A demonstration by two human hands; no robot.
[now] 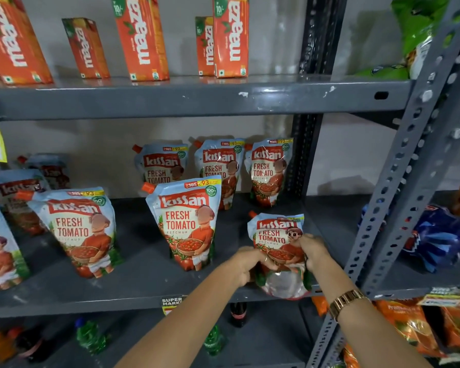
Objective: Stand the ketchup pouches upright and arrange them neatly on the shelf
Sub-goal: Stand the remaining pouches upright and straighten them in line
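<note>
At the front right edge of the grey metal shelf point(144, 288), the left hand point(246, 265) and right hand point(314, 249) clamp the glossy red-and-blue ketchup pouch point(278, 235), which looks soft, slippery and bottom-heavy, best gripped low by both side seams.

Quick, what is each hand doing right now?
Left hand: closed on the ketchup pouch.
Right hand: closed on the same pouch.

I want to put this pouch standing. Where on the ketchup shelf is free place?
Bare shelf lies between the held pouch and the right upright post. Another open strip lies between the middle front pouch and the left front pouch. The far left and the back row are crowded.
</note>
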